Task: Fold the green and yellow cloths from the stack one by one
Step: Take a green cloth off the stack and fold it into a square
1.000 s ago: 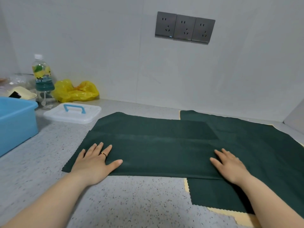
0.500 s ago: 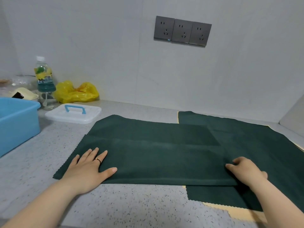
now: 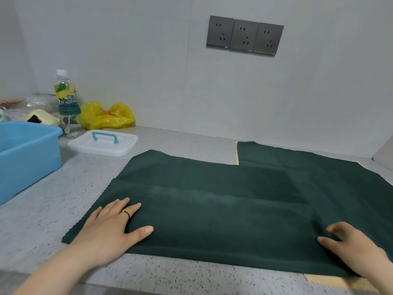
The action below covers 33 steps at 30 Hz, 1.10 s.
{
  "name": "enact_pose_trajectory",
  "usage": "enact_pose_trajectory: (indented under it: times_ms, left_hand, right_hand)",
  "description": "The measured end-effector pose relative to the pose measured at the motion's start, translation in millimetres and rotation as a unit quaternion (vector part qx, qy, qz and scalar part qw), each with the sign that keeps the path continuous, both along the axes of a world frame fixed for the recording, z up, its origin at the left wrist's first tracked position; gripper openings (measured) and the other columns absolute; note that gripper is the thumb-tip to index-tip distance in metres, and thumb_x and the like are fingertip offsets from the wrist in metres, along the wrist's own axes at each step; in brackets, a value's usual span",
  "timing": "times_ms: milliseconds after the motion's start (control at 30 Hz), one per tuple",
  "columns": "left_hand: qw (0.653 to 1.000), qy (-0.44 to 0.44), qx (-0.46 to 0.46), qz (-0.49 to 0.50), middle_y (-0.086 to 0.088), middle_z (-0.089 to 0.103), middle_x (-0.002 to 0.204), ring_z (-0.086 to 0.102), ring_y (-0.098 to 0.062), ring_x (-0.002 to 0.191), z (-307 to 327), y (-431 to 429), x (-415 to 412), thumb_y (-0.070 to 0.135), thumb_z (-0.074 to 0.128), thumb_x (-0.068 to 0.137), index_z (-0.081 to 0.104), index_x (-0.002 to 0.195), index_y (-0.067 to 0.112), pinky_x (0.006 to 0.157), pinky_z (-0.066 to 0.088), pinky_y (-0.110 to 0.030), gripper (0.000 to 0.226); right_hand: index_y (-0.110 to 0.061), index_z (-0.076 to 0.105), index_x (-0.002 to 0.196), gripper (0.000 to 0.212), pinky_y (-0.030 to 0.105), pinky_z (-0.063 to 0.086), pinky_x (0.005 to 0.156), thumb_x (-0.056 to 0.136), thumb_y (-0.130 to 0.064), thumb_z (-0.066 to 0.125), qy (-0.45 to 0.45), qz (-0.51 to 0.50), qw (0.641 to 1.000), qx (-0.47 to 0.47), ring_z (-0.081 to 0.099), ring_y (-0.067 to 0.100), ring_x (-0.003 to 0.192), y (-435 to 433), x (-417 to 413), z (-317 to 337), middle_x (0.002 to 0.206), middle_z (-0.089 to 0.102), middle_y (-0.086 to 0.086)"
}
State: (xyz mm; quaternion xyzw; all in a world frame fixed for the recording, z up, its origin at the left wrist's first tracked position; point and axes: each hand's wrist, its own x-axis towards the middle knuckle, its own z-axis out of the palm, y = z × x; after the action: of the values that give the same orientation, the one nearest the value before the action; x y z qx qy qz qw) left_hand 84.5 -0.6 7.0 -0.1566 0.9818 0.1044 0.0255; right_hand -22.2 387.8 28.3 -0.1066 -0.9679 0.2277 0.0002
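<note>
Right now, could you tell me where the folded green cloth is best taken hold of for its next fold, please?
Probably its right short end, pinched from the right. The folded green cloth lies as a long band; the left hand presses its left end flat, and the right hand curls at the right end, which lies over the stack, so it could swing leftward.
</note>
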Motion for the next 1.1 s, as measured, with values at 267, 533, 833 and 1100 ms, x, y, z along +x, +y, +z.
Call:
enact_pose_trajectory:
  times_ms: [267, 533, 833, 1100]
  left_hand:
    - [0.996, 0.047, -0.015, -0.071, 0.007, 0.005, 0.155, 0.000, -0.010, 0.143, 12, 29, -36, 0.059, 0.022, 0.092, 0.015, 0.146, 0.029, 0.115, 0.001, -0.029, 0.062]
    - [0.988, 0.065, -0.024, -0.139, 0.005, 0.012, 0.154, 0.005, -0.013, 0.142, -1, 67, -78, 0.055, 0.029, 0.093, 0.018, 0.145, 0.026, 0.115, 0.002, -0.030, 0.061]
    - [0.986, 0.102, -0.003, -0.134, 0.012, 0.005, 0.153, -0.001, -0.006, 0.141, -15, 63, -78, 0.058, 0.027, 0.091, 0.015, 0.145, 0.031, 0.114, -0.004, -0.026, 0.061]
    - [0.989, 0.060, 0.003, -0.136, 0.009, -0.005, 0.155, -0.011, -0.007, 0.141, -13, 61, -79, 0.061, 0.025, 0.090, 0.006, 0.146, 0.032, 0.113, -0.010, -0.030, 0.066]
  right_hand:
    - [-0.027, 0.042, 0.116, 0.043, 0.031, 0.038, 0.093, 0.085, -0.055, 0.048, -0.004, 0.008, 0.980, 0.198, 0.049, 0.022, 0.117, -1, -15, 8, 0.127, 0.052, 0.000]
    - [-0.028, 0.052, 0.120, 0.036, 0.031, 0.036, 0.097, 0.087, -0.043, 0.053, 0.026, 0.144, 0.969, 0.199, 0.044, 0.022, 0.123, -63, -83, 28, 0.129, 0.052, -0.002]
    - [-0.020, 0.039, 0.133, 0.041, 0.035, 0.030, 0.102, 0.094, -0.032, 0.045, 0.028, 0.234, 0.944, 0.231, 0.035, 0.024, 0.129, -140, -170, 27, 0.138, 0.046, 0.002]
    - [-0.018, 0.051, 0.122, 0.030, 0.035, 0.032, 0.099, 0.095, -0.027, 0.042, 0.050, 0.213, 0.945, 0.243, 0.039, 0.027, 0.122, -146, -198, 9, 0.129, 0.049, 0.006]
